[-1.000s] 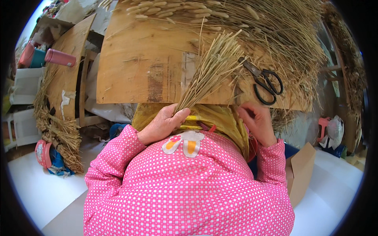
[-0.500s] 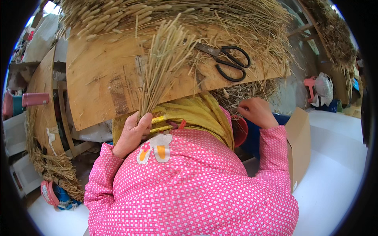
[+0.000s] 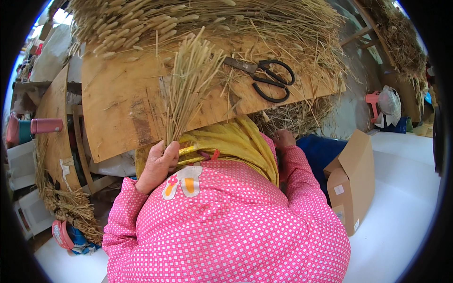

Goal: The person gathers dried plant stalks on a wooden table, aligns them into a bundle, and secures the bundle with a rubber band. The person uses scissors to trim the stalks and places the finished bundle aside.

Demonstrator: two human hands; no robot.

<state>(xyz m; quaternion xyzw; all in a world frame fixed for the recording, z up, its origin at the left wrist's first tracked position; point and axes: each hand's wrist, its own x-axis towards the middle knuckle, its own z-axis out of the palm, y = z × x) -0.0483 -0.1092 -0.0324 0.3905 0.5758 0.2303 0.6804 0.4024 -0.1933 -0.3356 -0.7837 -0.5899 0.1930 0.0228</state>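
Observation:
My left hand (image 3: 161,165) grips the lower end of an upright bundle of dried stalks (image 3: 188,87), which fans out over the wooden board (image 3: 113,104). Black-handled scissors (image 3: 276,80) lie on the board right of the bundle. My right hand (image 3: 284,137) is low past the board's front edge, at a heap of straw and trimmings (image 3: 297,115), with its fingertips hard to make out. A yellow bag (image 3: 236,146) lies across my front between my two hands.
Long grass with fluffy seed heads (image 3: 155,23) covers the board's back. A side plank (image 3: 54,132) with straw, a pink bottle (image 3: 46,125) and white crates stand left. On the right are a cardboard box (image 3: 356,188), a white surface and a pink stool (image 3: 373,106).
My head view has shifted, putting the board further left. My right hand has moved from near the board's edge down and inward toward the straw heap. My left hand still holds the bundle.

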